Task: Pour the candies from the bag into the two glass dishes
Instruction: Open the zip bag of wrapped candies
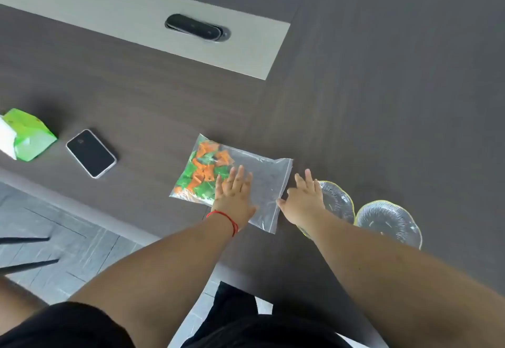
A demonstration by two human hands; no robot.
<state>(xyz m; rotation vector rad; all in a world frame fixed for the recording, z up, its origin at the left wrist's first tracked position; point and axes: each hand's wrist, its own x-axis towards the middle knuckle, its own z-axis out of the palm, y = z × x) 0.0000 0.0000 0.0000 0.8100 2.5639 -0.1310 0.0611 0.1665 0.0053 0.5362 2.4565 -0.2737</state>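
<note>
Both of my bare forearms fill the bottom of the view, reaching out over the dark wood table (382,88). My left hand (233,193), with a red string bracelet (224,218) at the wrist, lies flat with fingers spread on the clear zip bag (262,183). My right hand (303,200) is also spread, its thumb touching the bag's sealed edge on the right; I cannot tell whether it pinches the plastic. The bag lies flat on the table, and the orange and green candies (203,172) are bunched in its left end, just beyond my left fingertips. Two glass dishes with yellow rims sit just right of the bag: the nearer-left dish (338,201) is partly under my right hand and the other dish (388,220) touches it. Farther left lie a black phone (91,153) and a green tissue pack (30,134).
</note>
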